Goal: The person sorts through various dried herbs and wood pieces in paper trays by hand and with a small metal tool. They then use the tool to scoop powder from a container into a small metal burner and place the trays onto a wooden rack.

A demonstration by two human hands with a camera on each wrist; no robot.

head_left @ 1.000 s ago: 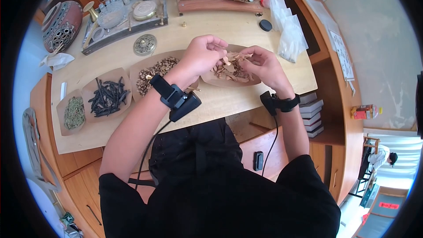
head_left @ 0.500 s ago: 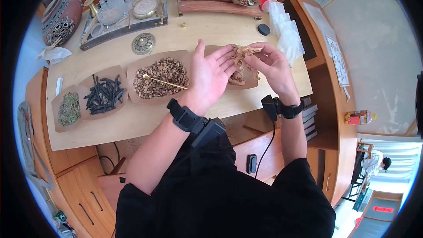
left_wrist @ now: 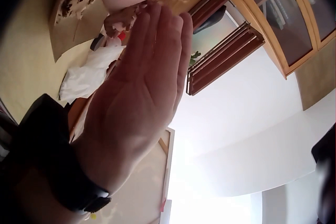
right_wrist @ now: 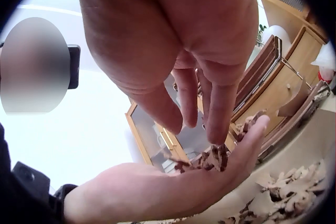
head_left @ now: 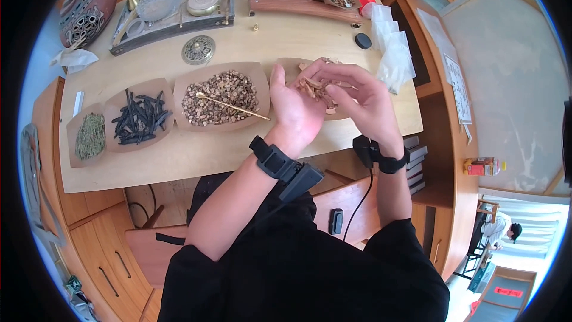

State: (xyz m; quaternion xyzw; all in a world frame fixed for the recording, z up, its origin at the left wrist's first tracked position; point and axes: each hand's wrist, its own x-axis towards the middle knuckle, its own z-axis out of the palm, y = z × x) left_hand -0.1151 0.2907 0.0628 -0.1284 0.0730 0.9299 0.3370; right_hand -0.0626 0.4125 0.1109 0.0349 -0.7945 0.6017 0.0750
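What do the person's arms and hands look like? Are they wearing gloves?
No gloves: the left hand and right hand are bare. The black sleeves are short. The left wrist wears a black strap with a chunky black box. The right wrist has a black band and black box too, with a thin dark cable hanging down.

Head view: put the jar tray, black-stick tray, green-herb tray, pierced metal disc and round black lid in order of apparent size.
Largest to smallest, as they look:
1. Jar tray
2. Black-stick tray
3. Green-herb tray
4. Pierced metal disc
5. Round black lid
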